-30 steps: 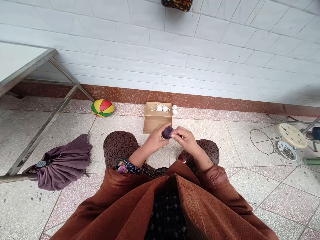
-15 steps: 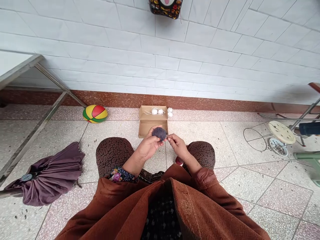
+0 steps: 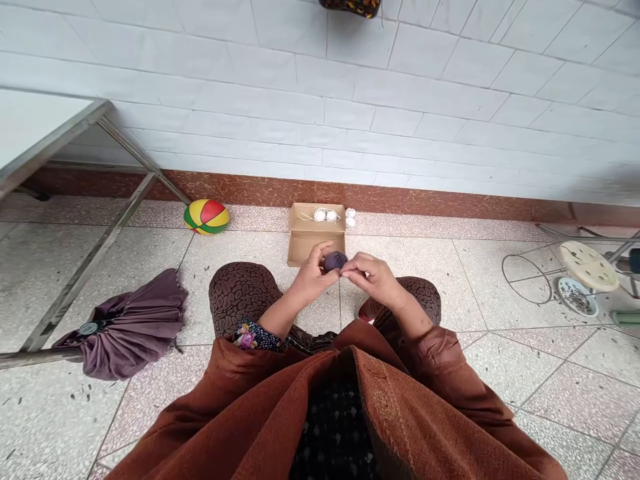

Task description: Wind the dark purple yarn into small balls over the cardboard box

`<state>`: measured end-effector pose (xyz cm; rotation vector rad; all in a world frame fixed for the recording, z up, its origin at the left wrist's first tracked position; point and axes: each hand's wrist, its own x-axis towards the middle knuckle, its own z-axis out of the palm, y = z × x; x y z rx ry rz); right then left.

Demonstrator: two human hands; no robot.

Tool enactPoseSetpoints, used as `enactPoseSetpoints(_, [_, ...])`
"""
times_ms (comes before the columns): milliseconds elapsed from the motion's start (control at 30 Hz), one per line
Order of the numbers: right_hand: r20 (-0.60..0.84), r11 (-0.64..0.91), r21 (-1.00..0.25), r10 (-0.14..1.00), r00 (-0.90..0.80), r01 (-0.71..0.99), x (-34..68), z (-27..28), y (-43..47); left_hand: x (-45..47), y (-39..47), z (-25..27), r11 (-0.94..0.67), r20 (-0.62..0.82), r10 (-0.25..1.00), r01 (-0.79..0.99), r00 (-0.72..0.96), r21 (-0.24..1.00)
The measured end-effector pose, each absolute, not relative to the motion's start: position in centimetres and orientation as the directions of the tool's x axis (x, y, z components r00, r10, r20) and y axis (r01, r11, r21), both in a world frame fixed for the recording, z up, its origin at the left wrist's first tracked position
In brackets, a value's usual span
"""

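My left hand [image 3: 311, 277] clasped the yarn ball [image 3: 335, 261], presumably steadying it while my right hand [image 3: 371, 275] pinched its four-o'clock edge; the box [image 3: 301, 249] lay toward eleven.

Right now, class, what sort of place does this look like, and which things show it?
Probably a household room or porch: a white tiled wall, a colourful ball on the speckled floor and a purple umbrella.

The yarn ball [image 3: 335, 261] looks matt, the box [image 3: 305, 248] smooth cardboard, the table frame [image 3: 55, 143] dull metal
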<state>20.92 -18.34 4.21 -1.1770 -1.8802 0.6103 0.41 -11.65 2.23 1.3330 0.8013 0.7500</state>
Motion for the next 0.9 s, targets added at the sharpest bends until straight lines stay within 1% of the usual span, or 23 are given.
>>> enactPoseSetpoints(67, [0.381, 0.414, -0.765, 0.909, -0.171, 0.493, 21.4, 4.5, -17.1, 0.4, -12.0, 2.3, 0.11, -0.085, 0.8, -0.006, 0.594, 0.994])
enactPoseSetpoints(100, [0.373, 0.382, -0.788, 0.92, -0.12, 0.483, 21.6, 4.3, -16.5, 0.4, -12.1, 2.4, 0.136, -0.087, 0.776, -0.031, 0.625, 0.99])
enactPoseSetpoints(167, [0.326, 0.292, -0.853, 0.945, 0.005, 0.433, 21.5, 3.3, -15.8, 0.3, -12.5, 2.8, 0.215, -0.073, 0.737, -0.131, 0.672, 0.968])
enactPoseSetpoints(233, [0.243, 0.192, -0.919, 0.964, 0.111, 0.344, 20.9, 1.8, -15.8, 0.1, -12.8, 3.4, 0.324, -0.06, 0.709, -0.248, 0.703, 0.913])
enactPoseSetpoints(267, [0.198, 0.15, -0.943, 0.97, 0.138, 0.296, 20.5, 1.0, -16.0, 0.0, -12.8, 3.6, 0.379, -0.06, 0.694, -0.293, 0.718, 0.878])
enactPoseSetpoints(367, [0.105, 0.079, -0.978, 0.986, 0.131, 0.195, 19.2, -1.1, -17.2, -0.1, -12.5, 4.0, 0.505, -0.083, 0.66, -0.359, 0.746, 0.785])
enactPoseSetpoints(433, [0.082, 0.06, -0.981, 0.99, 0.118, 0.182, 18.7, -1.9, -18.1, -0.2, -12.0, 4.1, 0.526, -0.11, 0.681, -0.379, 0.724, 0.761])
enactPoseSetpoints(567, [0.116, 0.081, -0.956, 0.987, 0.109, 0.281, 18.9, -1.7, -19.8, -0.4, -11.1, 3.6, 0.477, -0.183, 0.793, -0.405, 0.581, 0.78])
enactPoseSetpoints(667, [0.207, 0.205, -0.905, 0.978, -0.037, 0.372, 19.2, -0.1, -20.6, -0.3, -10.9, 3.1, 0.344, -0.174, 0.887, -0.361, 0.428, 0.867])
enactPoseSetpoints(733, [0.269, 0.303, -0.866, 0.953, -0.139, 0.398, 19.3, 1.7, -20.5, -0.2, -11.0, 2.9, 0.235, -0.128, 0.919, -0.259, 0.372, 0.937])
enactPoseSetpoints(767, [0.296, 0.337, -0.849, 0.941, -0.162, 0.407, 19.4, 2.6, -20.2, -0.2, -11.1, 2.8, 0.188, -0.106, 0.924, -0.197, 0.367, 0.962])
enactPoseSetpoints(833, [0.337, 0.369, -0.826, 0.929, -0.151, 0.427, 19.9, 4.5, -19.1, -0.1, -11.5, 2.9, 0.13, -0.082, 0.912, -0.092, 0.402, 0.987])
enactPoseSetpoints(900, [0.369, 0.376, -0.814, 0.923, -0.106, 0.443, 20.5, 5.6, -17.6, 0.0, -12.0, 3.2, 0.124, -0.081, 0.87, -0.056, 0.487, 0.991])
